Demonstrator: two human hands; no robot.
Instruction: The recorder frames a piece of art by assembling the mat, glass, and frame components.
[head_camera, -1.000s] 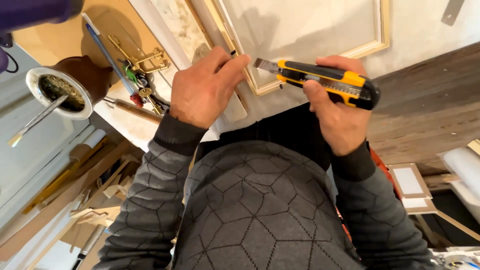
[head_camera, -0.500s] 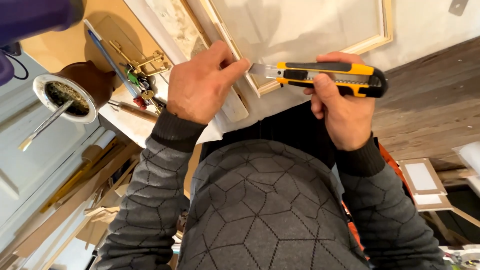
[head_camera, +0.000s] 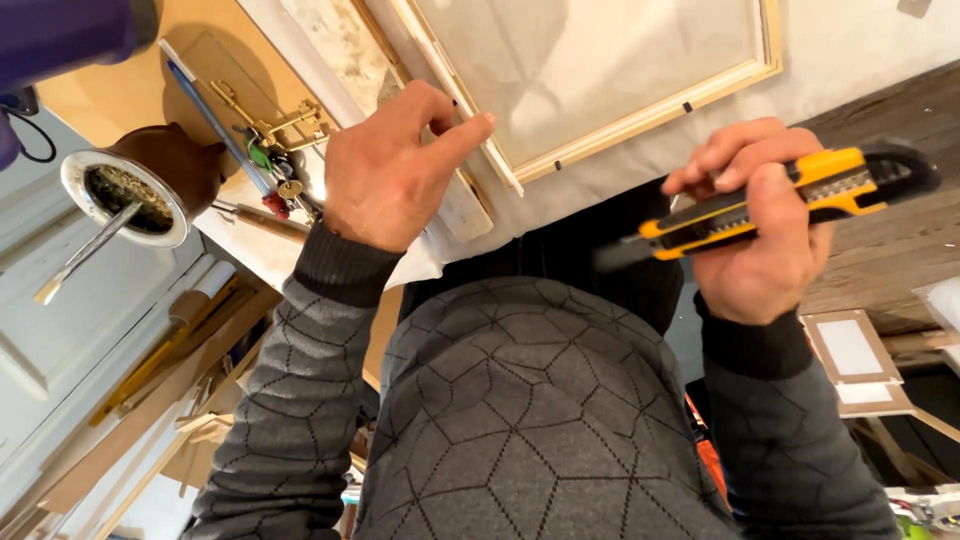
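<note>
Nearest to us is our own grey sweater (head_camera: 520, 420) with its hexagon pattern, both sleeves running up toward the hands. Our right hand (head_camera: 760, 230) is held above the lap at the right, its grip closed tight around a yellow and black utility knife (head_camera: 790, 195); the fingers wrap over the top of the handle, the thumb lies along its near side, and the blade end points left, blurred so that we cannot tell how far the blade is out. The knife is well apart from the frame and touches nothing but the hand. Our left hand (head_camera: 385, 170) is further left, loosely curled and holding nothing, with the index finger stretched out so its tip rests on the near left rail of the wooden frame (head_camera: 640, 110). That frame, pale wood around a light canvas, lies on the white cloth (head_camera: 870, 50) covering the bench. To the far left of the left hand we see a brown gourd cup (head_camera: 150, 180) with a metal rim and a metal straw leaning out of it, and just beside it a blue pen (head_camera: 215, 125) and some brass hardware (head_camera: 280, 125). At the right, lower down, small framed panels (head_camera: 850, 355) sit on the wooden floor (head_camera: 900, 240).
</note>
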